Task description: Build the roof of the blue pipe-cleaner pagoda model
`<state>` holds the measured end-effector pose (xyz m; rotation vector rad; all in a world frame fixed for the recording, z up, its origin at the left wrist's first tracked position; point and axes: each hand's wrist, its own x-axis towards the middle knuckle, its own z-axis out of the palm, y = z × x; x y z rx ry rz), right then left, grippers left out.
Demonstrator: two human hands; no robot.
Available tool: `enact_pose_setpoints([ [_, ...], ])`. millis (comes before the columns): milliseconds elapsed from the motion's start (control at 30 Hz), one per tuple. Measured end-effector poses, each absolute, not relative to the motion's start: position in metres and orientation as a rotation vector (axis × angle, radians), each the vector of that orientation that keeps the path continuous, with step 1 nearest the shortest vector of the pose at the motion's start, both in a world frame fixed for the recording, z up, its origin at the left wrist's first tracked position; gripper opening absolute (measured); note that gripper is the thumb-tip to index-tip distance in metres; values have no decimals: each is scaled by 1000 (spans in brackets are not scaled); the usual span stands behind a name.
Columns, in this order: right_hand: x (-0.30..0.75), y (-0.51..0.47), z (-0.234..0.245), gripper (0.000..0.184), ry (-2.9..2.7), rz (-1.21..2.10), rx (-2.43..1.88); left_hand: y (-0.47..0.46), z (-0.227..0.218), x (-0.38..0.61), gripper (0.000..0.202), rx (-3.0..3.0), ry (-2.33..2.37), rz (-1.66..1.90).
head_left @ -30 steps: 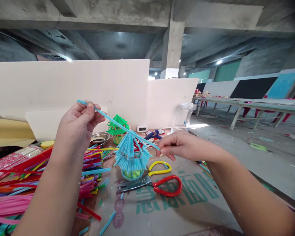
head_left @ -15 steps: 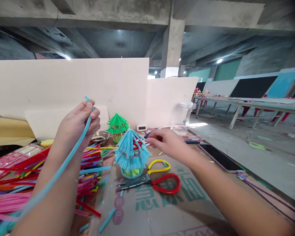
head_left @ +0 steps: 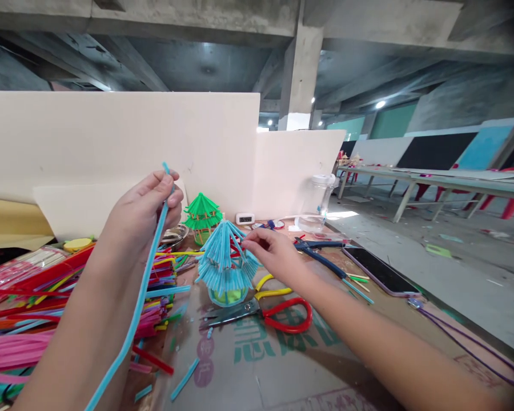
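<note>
My left hand [head_left: 148, 208] is raised, its thumb and fingers pinched around a long light-blue pipe cleaner [head_left: 142, 297]. The stem's tip pokes out above the fingers, and the rest hangs along the forearm. On the table stands a small pavilion model [head_left: 226, 257] with a two-tiered roof of blue pipe cleaners and a green base. My right hand [head_left: 274, 251] is at the right side of that roof, thumb and fingertips closed together. I cannot make out what, if anything, is between them. Scissors [head_left: 257, 311] with one yellow and one red handle lie just below the model.
A green-roofed model [head_left: 203, 214] stands behind. Bundles of coloured pipe cleaners [head_left: 21, 354] fill the left side. Dark-handled pliers [head_left: 325, 260], a phone [head_left: 383, 271] and a clear jar [head_left: 317, 200] are to the right. A small white clock [head_left: 245, 218] sits near the white board [head_left: 154, 137].
My right hand has moved left and slightly down to the blue roof, uncovering the pliers. My left hand, still holding the pipe cleaner, has shifted a little to the right.
</note>
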<state>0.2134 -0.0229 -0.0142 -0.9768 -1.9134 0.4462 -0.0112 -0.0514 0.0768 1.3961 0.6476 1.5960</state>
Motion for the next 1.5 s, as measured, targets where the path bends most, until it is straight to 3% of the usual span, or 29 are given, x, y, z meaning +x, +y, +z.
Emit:
enact_pose_setpoints([
  [167, 225, -27, 1, 21, -1852, 324, -914, -51, 75, -12, 7, 1406, 624, 1597],
  [300, 228, -31, 3, 13, -1945, 180, -828, -50, 74, -12, 8, 1441, 626, 1586],
  [633, 213, -46, -9, 25, -2385, -141, -905, -48, 69, -2, 17, 1439, 742, 1587],
  [867, 215, -38, -6, 8, -2190, 137, -852, -46, 64, 6, 25, 1491, 760, 1502],
  [1067, 217, -53, 14, 28, -2032, 427, -826, -42, 58, 15, 27, 1549, 752, 1438],
  [1267, 212, -60, 20, 24, -1871, 949, -824, -44, 53, 26, 27, 1689, 736, 1298],
  [1500, 219, -58, 24, 21, -1940, 760, -826, -39, 49, 20, 32, 1768, 890, 1353],
])
